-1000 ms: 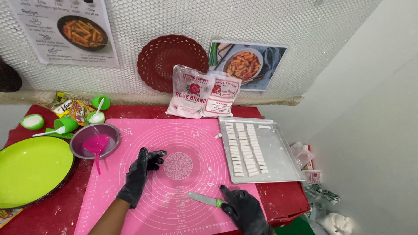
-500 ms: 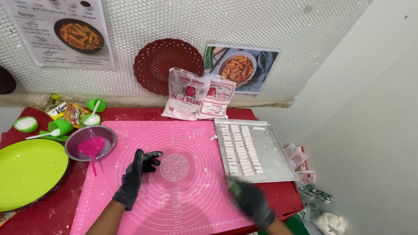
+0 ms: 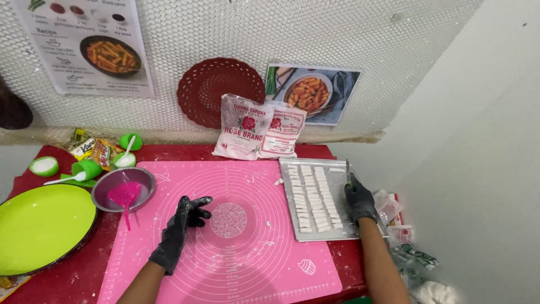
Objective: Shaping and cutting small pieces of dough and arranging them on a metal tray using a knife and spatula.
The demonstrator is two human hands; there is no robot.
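Both my hands wear black gloves. My left hand (image 3: 180,228) rests on the pink silicone mat (image 3: 225,264), fingers loosely curled and apart, holding nothing. My right hand (image 3: 359,200) is over the right edge of the metal tray (image 3: 340,180) and grips a small knife (image 3: 348,170) with its blade pointing away from me. The tray holds several rows of short white dough pieces (image 3: 312,197). A few white crumbs lie on the mat.
A grey bowl (image 3: 121,188) with a pink scoop sits left of the mat, beside a lime green plate (image 3: 39,225). Two white flour bags (image 3: 259,126) lean on the back wall. Green cups and lids (image 3: 84,166) stand at far left. Plastic wrappers (image 3: 416,259) lie right.
My right hand has carried the knife from the near edge of the mat up to the right side of the metal tray. My left hand has stayed on the mat.
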